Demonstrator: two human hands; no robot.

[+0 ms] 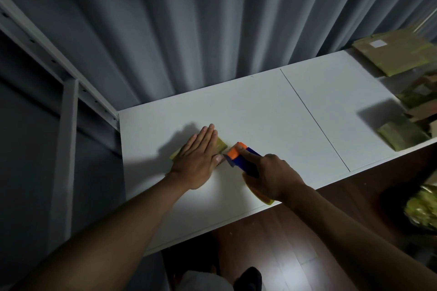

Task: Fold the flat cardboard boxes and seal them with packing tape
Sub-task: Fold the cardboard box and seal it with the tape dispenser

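Small cardboard box (221,145) lies on white table (260,113), near its left end. Left hand (197,160) flat, fingers straight, pressing box down. Right hand (275,173) curls round tape dispenser (241,157), orange head touching box's right edge. Advice: keep box pinned, pull tape straight along seam, press firmly.

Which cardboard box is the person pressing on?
The small box under the flat left hand, beside the tape dispenser. The other boxes lie untouched at the table's far right.

Bare table (260,111) between hands, boxes (392,54).
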